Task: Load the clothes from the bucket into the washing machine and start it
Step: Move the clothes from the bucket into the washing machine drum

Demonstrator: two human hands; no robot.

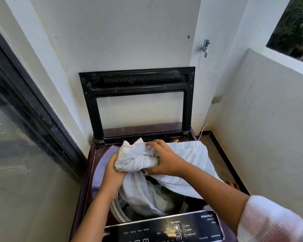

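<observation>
A top-loading washing machine [93, 165] in dark maroon stands below me with its black-framed glass lid [138, 102] raised against the wall. Both hands grip a white cloth with faint blue stripes [187, 154] above the drum opening. My left hand [113, 173] clutches its bunched left end. My right hand [163, 158] presses on the bundle from the top. Part of the cloth hangs into the steel drum [119, 208], part drapes over the machine's right edge. The black control panel [164, 229] runs along the near edge. The bucket is not in sight.
A dark-framed glass door [24, 119] lines the left side. A metal tap [205, 48] sticks out of the back wall at right, with a low white parapet wall [269, 110] beyond. An orange-and-black patterned item [232, 185] shows on the floor right of the machine.
</observation>
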